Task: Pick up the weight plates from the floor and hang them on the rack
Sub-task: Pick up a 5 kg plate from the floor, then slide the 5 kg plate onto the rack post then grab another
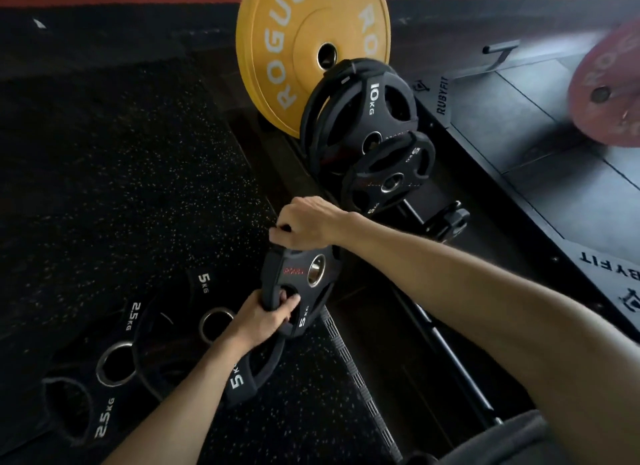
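A black 5 kg plate is held upright above the floor. My right hand grips its top rim and my left hand grips its lower edge through a grip hole. On the rack stand a big yellow plate, black 10 kg plates and a smaller 5 kg plate. A bare rack peg lies just right of my right hand. On the floor lie another 5 kg plate, a third 5 kg plate under my left forearm, and a 2.5 kg plate.
Black speckled rubber mats cover the floor on the left. A dark platform with white lettering lies on the right, with a red plate at the far right edge. A barbell shaft runs along the floor under my right forearm.
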Tool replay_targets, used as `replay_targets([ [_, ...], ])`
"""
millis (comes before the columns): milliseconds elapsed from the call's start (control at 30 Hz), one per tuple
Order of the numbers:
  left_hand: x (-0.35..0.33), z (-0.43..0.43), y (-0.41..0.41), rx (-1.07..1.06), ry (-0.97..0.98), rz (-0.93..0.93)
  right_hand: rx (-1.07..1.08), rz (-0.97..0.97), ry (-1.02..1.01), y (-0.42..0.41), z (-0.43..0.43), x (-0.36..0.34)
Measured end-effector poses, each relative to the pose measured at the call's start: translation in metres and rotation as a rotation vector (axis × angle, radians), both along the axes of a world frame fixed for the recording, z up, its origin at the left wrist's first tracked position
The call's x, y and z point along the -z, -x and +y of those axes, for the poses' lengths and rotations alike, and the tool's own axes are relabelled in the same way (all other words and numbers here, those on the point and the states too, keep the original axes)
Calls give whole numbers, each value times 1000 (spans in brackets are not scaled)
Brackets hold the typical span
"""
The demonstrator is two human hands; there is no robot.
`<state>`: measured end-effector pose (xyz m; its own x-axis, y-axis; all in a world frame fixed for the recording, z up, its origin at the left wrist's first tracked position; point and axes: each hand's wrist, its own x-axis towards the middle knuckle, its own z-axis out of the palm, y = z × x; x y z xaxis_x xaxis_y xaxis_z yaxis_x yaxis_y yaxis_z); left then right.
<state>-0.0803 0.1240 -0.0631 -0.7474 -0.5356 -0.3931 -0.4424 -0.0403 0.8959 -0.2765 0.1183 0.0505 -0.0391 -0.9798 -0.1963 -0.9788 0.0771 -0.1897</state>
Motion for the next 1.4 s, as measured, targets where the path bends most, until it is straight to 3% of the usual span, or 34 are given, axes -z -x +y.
replay_targets([
  [133, -22, 3, 29, -37, -108, 108, 176, 19, 38, 30, 13, -8],
  [267, -60, -12, 80, -21, -51, 161, 373, -61, 153, 84, 42, -27],
  [433, -100, -17, 158, 76, 343, 191, 593, -65, 325, 149, 71, -52],
  [567, -88, -19, 210, 227, 450, 100, 736, 25, 300, 175, 83, -38],
  [700, -88, -13, 264, 231, 651, 52, 801, 128, 406, 187, 76, -25],
  [867, -78, 5, 279, 147, 938, 21, 931, 137, 256, 185, 75, 0],
  [1000, -76, 2, 286, 185, 1116, 76, 1007, -105, 119, 200, 80, -1],
  [1167, -75, -18, 274, 115, 964, 52, 912, -159, 41, 197, 80, 0],
  [1267, -73, -30, 255, 285, 843, 20, 929, -16, 228, 177, 77, 4],
  [1333, -72, -38, 237, 313, 733, -23, 774, 2, 355, 152, 72, 8],
  [1400, -71, -50, 215, 272, 697, -49, 551, -112, 291, 122, 62, 15],
])
